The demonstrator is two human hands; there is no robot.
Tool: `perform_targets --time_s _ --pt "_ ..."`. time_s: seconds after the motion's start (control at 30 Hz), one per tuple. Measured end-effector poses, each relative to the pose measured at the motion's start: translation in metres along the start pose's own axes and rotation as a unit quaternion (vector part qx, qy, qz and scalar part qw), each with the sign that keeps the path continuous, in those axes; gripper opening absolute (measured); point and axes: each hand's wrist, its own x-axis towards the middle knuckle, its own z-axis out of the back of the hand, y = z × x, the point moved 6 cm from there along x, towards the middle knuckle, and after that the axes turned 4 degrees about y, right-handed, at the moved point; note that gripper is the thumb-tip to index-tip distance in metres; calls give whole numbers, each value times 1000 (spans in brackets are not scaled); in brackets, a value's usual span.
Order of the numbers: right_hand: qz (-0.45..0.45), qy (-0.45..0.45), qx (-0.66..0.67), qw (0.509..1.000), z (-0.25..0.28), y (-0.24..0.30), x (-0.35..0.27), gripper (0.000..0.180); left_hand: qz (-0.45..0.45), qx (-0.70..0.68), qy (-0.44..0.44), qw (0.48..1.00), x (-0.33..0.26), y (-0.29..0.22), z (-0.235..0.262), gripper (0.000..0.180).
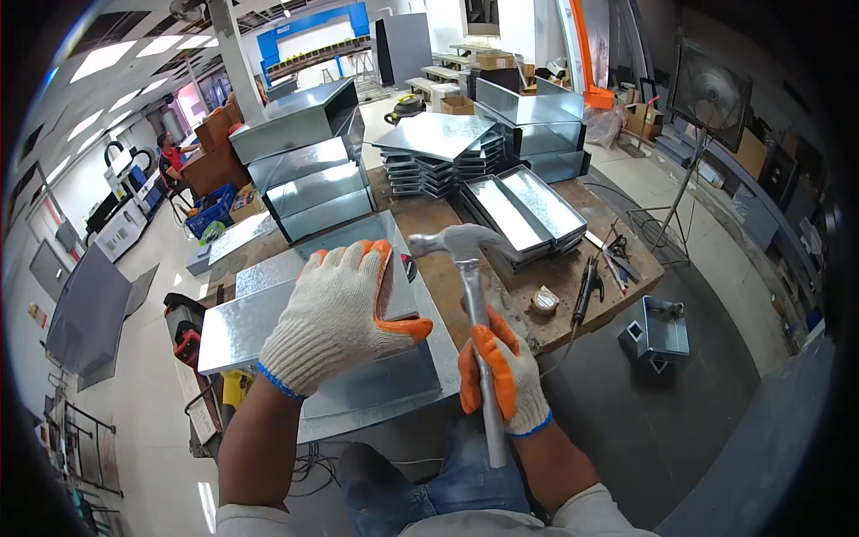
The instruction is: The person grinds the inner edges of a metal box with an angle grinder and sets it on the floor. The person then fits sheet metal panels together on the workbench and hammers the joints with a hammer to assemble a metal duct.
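Observation:
A claw hammer (476, 313) with a metal handle is gripped upright in my right hand (510, 376), its head raised above the bench beside the sheet metal. My left hand (331, 309) rests over the right end of a shallow folded sheet-metal panel (242, 327). Its fingers lie across the top and its thumb sticks out at the right end; the contact beneath the palm is hidden. Both hands wear off-white knit gloves with orange-coated fingers. Under the panel lies a larger flat metal sheet (425, 313), reaching past the bench's near edge.
Open sheet-metal boxes (313, 192) are stacked at back left, more (550, 134) at back right. Between them sit piled metal trays (438, 148). A tape measure (544, 301), a black corded tool (586, 291) and hand tools lie right. A metal box (664, 327) sits on the floor.

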Motion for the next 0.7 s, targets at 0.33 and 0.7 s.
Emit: perform_targets --time_s 0.33,0.7 --pt "44 46 27 998 8 -20 -60 57 4 -11 -17 1000 -1 2 -5 110" --pt "53 44 46 997 2 -20 -66 59 39 -12 12 999 -2 2 -4 113"
